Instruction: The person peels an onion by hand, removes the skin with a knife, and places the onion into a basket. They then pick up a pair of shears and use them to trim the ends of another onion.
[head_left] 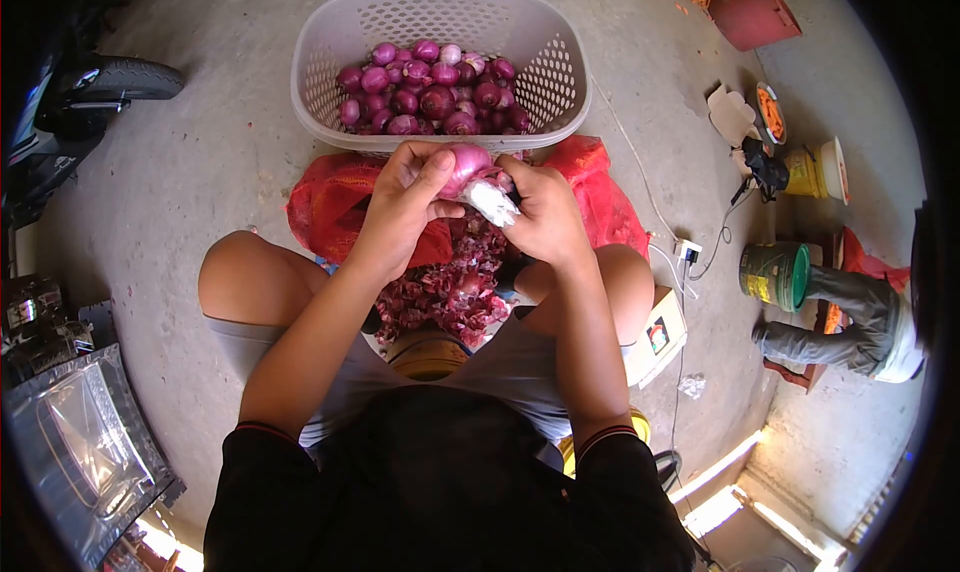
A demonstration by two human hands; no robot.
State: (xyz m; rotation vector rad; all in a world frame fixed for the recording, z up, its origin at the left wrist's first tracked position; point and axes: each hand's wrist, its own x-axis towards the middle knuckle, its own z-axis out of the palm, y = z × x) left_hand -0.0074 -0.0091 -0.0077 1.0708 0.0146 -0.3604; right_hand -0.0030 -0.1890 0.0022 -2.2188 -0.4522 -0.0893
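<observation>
Between my hands, just in front of the basket, is a red onion with loose skin on its right side. My left hand grips it, thumb across its face. My right hand is closed around a short white-wrapped tool, its fingers touching the onion's right side; any blade is hidden. Below lies a heap of purple onion skins between my knees. Beyond my hands stands a grey perforated basket holding many red onions.
Red mesh sacks lie on both sides of the skins. A motorcycle wheel is at the left. On the right are a power socket with cables, a green-rimmed bucket and another person's legs.
</observation>
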